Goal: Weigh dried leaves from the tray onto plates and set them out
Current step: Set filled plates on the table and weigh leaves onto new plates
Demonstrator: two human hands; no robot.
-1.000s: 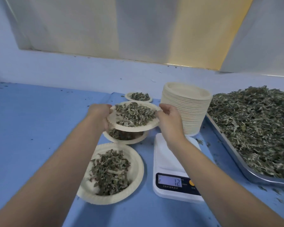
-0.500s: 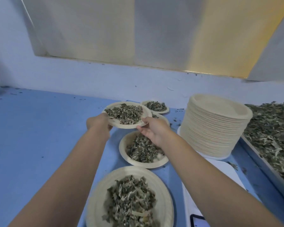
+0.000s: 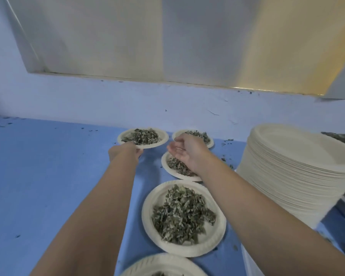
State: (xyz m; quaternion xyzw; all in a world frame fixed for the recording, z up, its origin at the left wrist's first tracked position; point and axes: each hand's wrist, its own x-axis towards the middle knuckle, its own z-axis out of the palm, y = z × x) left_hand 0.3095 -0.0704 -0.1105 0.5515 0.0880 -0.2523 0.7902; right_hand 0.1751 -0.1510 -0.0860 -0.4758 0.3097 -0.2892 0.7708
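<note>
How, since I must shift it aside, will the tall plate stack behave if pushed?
The stack looks like thin paper plates, so it is probably light for its size. Being tall, it may tip or shear if pushed near the top. Pushed low, it would likely slide whole.

Far-left plate (image 3: 122, 138): cream paper, dried-leaf heap centred, level, near rim gripped by left hand (image 3: 123, 153). Far-right plate (image 3: 211, 143), middle plate (image 3: 164, 163), near plate (image 3: 147, 212): leaf-filled, flat on blue counter (image 3: 48, 176), in row. Bottom plate (image 3: 163, 262) cut off by frame edge. Plate stack (image 3: 295, 176): empty, tall, upright, at right.
</note>
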